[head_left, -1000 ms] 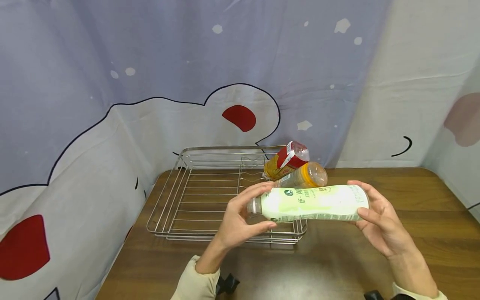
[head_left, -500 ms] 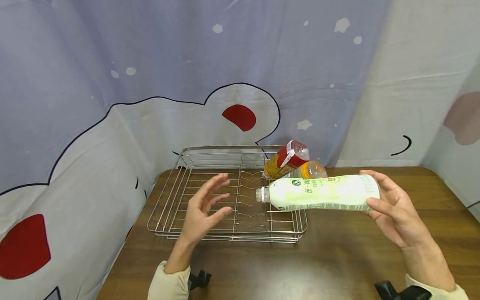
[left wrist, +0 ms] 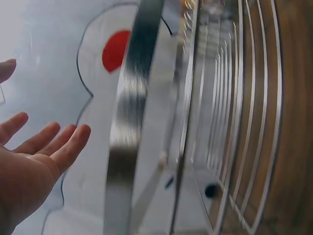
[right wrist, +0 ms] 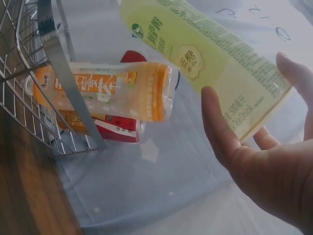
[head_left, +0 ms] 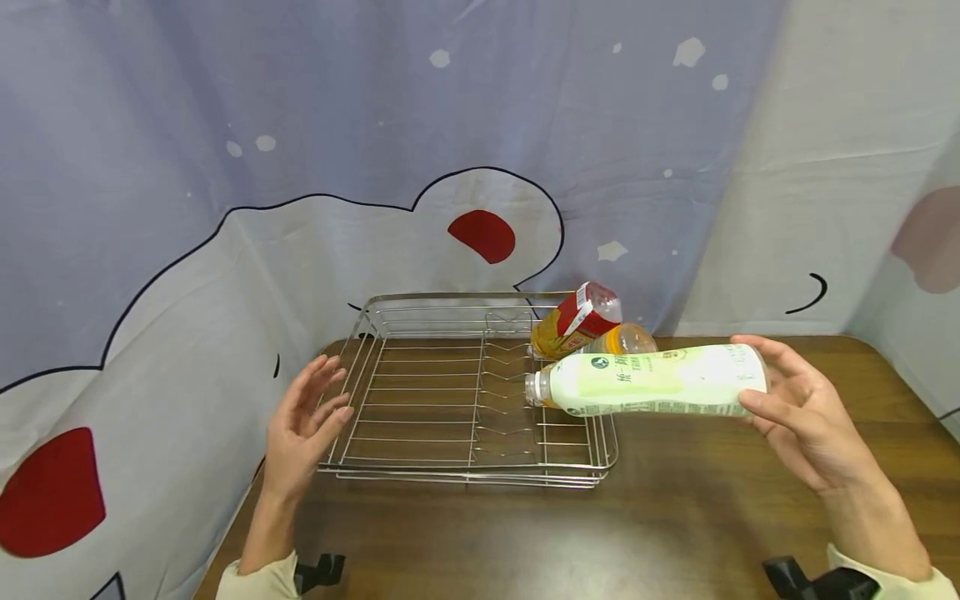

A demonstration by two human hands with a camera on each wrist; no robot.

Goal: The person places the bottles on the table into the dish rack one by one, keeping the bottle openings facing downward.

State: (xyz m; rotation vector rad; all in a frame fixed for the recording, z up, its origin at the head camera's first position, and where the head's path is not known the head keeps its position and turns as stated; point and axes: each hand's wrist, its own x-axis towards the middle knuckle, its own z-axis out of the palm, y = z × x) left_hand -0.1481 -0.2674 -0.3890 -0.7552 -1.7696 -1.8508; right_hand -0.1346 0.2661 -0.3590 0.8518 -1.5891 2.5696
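Note:
A pale green plastic drink bottle (head_left: pixel 660 379) lies level in the air over the right side of the wire rack, its uncapped neck to the left. My right hand (head_left: pixel 813 425) grips its base end between thumb and fingers; the right wrist view shows the bottle's label (right wrist: pixel 195 58) up close. My left hand (head_left: pixel 300 429) holds nothing, fingers loosely bent, at the rack's left edge. The metal wire rack (head_left: pixel 420 464) stands on the table. In its right part lean a red-labelled bottle (head_left: pixel 573 321) and an orange-labelled bottle (right wrist: pixel 107 90), the latter partly hidden behind the green bottle in the head view.
The brown wooden table (head_left: pixel 540 542) spreads in front of and to the right of the rack. A patterned curtain (head_left: pixel 360 125) hangs behind and along the sides. The rack's raised rim (left wrist: pixel 128 117) runs beside my left hand.
My left hand has let go of the green bottle's neck and moved left to the rack's left edge. My right hand has carried the bottle slightly right and farther from me.

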